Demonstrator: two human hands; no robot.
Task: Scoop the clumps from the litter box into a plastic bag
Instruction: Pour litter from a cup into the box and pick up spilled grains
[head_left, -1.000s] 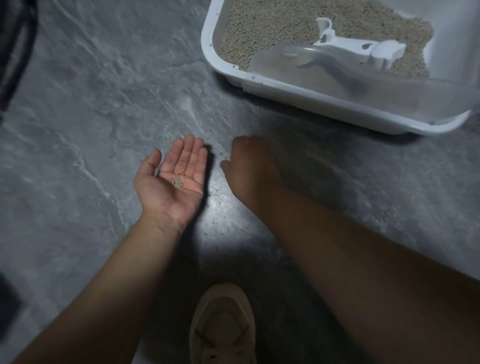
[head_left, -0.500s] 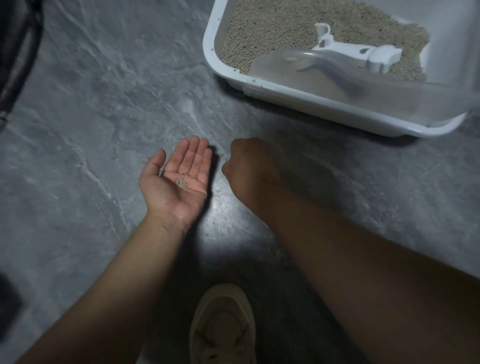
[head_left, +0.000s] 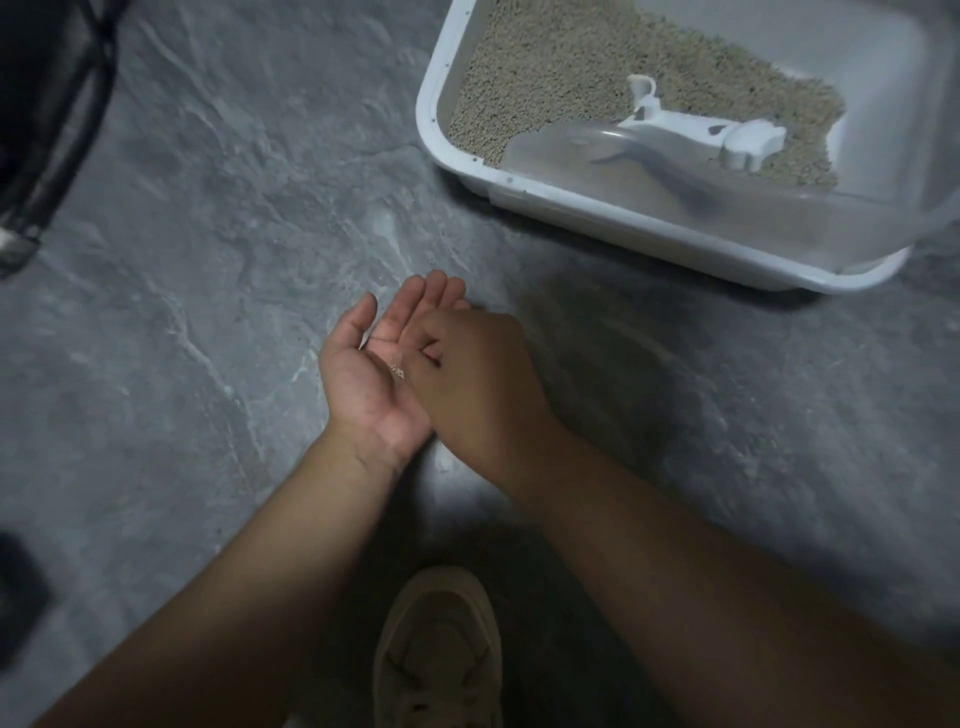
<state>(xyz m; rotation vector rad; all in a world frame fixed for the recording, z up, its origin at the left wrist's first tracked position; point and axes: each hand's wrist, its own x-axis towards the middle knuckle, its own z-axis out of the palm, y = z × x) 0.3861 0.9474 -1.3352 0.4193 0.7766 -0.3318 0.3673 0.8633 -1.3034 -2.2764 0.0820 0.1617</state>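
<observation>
1. The left hand (head_left: 371, 371) is being held palm-up and flat above the grey marbled floor (head_left: 208, 260), fingers straight, nothing gripped.
2. A small pile of pale litter grains (head_left: 398, 371) is being carried on that palm.
3. The right hand (head_left: 475, 384) is being laid over the left palm, fingers curled downward at the grains; whether any are pinched cannot be told.
4. The white plastic litter box (head_left: 597, 221), with a white scoop (head_left: 727, 135) lying on its beige litter, is being left well beyond both hands, to the right.

The left hand (head_left: 374, 374) lies palm up over the grey floor (head_left: 208, 260), a few litter grains (head_left: 397, 370) on it; the right hand (head_left: 472, 384), fingers curled, overlaps its palm; the white litter box (head_left: 623, 228) holds litter and a white scoop (head_left: 706, 135); a beige shoe (head_left: 439, 654) shows below.
</observation>
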